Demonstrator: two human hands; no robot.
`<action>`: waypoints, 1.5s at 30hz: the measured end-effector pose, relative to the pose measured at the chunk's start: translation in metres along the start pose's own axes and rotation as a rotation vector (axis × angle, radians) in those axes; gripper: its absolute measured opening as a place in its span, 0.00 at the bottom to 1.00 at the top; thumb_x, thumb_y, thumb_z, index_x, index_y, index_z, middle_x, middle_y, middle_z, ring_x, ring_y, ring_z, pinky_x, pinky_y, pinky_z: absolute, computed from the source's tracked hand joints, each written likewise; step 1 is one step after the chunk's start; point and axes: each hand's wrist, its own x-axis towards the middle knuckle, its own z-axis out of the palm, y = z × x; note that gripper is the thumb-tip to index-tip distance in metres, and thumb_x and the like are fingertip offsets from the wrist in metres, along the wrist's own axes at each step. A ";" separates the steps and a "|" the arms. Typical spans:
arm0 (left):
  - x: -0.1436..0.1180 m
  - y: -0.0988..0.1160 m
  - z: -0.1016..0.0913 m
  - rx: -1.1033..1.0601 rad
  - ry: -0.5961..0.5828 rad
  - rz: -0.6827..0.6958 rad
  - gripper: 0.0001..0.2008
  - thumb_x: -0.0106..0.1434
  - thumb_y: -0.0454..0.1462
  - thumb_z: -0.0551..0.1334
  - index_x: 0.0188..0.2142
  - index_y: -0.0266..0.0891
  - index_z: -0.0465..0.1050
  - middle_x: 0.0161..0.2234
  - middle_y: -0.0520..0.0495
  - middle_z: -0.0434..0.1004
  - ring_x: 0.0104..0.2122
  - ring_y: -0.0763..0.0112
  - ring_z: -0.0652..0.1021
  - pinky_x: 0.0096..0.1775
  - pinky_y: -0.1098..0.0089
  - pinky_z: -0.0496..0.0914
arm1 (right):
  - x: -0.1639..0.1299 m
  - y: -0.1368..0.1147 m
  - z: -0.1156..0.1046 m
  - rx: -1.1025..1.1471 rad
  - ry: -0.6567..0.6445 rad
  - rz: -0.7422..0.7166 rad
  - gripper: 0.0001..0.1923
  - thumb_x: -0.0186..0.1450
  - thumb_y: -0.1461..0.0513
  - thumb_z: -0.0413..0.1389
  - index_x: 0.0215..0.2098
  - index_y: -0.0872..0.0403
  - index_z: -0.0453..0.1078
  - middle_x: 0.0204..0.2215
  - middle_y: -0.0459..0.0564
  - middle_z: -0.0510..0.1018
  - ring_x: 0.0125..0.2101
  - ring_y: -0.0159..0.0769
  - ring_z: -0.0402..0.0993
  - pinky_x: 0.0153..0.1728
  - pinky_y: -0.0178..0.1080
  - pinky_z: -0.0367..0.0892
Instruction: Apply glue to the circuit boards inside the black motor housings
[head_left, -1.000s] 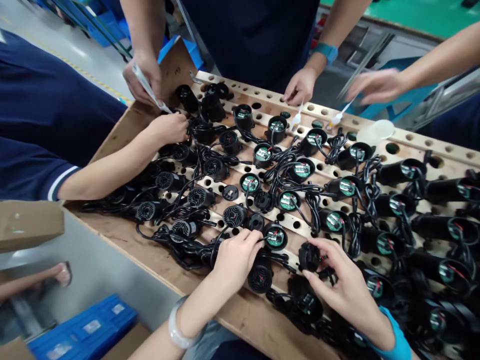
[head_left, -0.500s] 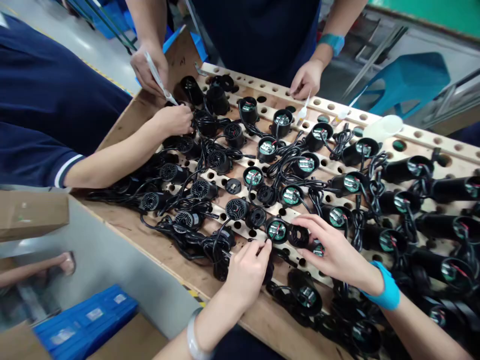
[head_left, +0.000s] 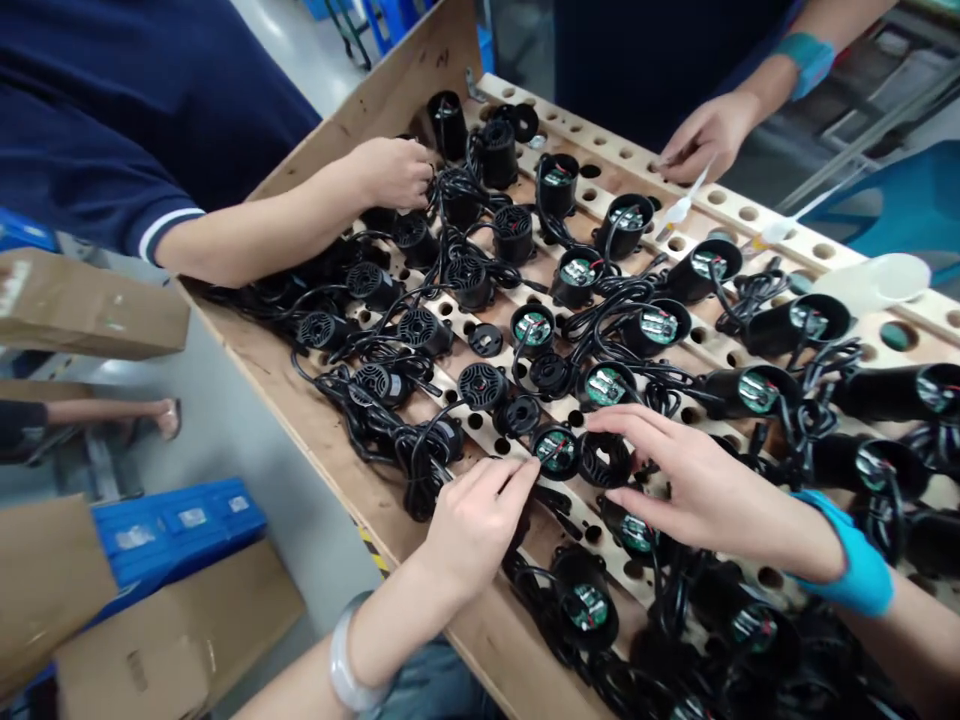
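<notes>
My right hand (head_left: pixel 679 485) holds a round black cap (head_left: pixel 598 470) between thumb and fingers. The cap is tilted, its hollow side partly in sight, right beside an open black cylindrical housing (head_left: pixel 556 452) with a green circuit board and thin wires inside. At the left rim of that housing, my left hand (head_left: pixel 476 515) has thumb and forefinger pinched together; what lies between the fingertips is hidden. Another black cap (head_left: pixel 517 414) rests just behind the housing. A housing with a slotted grille top (head_left: pixel 482 386) stands to its left.
Many black housings with bundled cables fill a wooden rack (head_left: pixel 517 655) with drilled holes. A co-worker's hand (head_left: pixel 397 172) works at the far left; another person's hand (head_left: pixel 709 135) is at the back edge, near a dropper (head_left: pixel 679 210) and a translucent cup (head_left: pixel 892 278).
The view has shifted right and turned a little. My right hand still has the cap beside the same housing. The white tool in the far person's hand has gone out of view.
</notes>
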 end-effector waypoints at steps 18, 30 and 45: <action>0.000 0.027 0.005 0.189 0.096 0.040 0.08 0.61 0.26 0.58 0.38 0.25 0.75 0.29 0.41 0.77 0.28 0.65 0.75 0.26 0.68 0.71 | 0.020 0.018 -0.009 -0.211 -0.138 -0.265 0.29 0.61 0.70 0.53 0.60 0.53 0.57 0.55 0.56 0.65 0.53 0.41 0.66 0.51 0.43 0.69; 0.002 0.023 0.003 0.078 0.126 0.018 0.09 0.61 0.25 0.56 0.38 0.23 0.75 0.31 0.37 0.76 0.32 0.63 0.76 0.32 0.65 0.75 | 0.045 0.010 -0.008 -0.268 -0.244 -0.377 0.28 0.58 0.75 0.51 0.56 0.56 0.61 0.52 0.57 0.65 0.51 0.44 0.66 0.48 0.45 0.71; 0.000 0.029 0.002 0.134 0.129 0.020 0.09 0.61 0.26 0.55 0.36 0.24 0.75 0.28 0.38 0.76 0.30 0.63 0.76 0.30 0.66 0.75 | 0.052 0.009 -0.007 -0.231 -0.311 -0.414 0.29 0.56 0.77 0.51 0.54 0.54 0.63 0.47 0.53 0.68 0.48 0.42 0.66 0.47 0.44 0.70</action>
